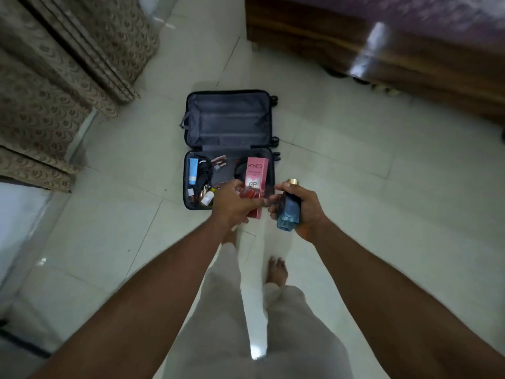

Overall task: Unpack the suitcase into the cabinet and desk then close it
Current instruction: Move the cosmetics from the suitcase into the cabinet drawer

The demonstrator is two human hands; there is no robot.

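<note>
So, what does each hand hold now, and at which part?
The right hand grips a blue bottle around its body, gold cap free above. The left hand holds the pink box at its lower end.

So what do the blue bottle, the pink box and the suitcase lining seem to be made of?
Blue bottle in the right hand: likely clear tinted glass, see-through body, shiny gold cap, perhaps metal. Pink box in the left hand: printed cardboard, flat faces, sharp edges, slight sheen. Suitcase lining: grey woven fabric, matte, with soft creases.
</note>
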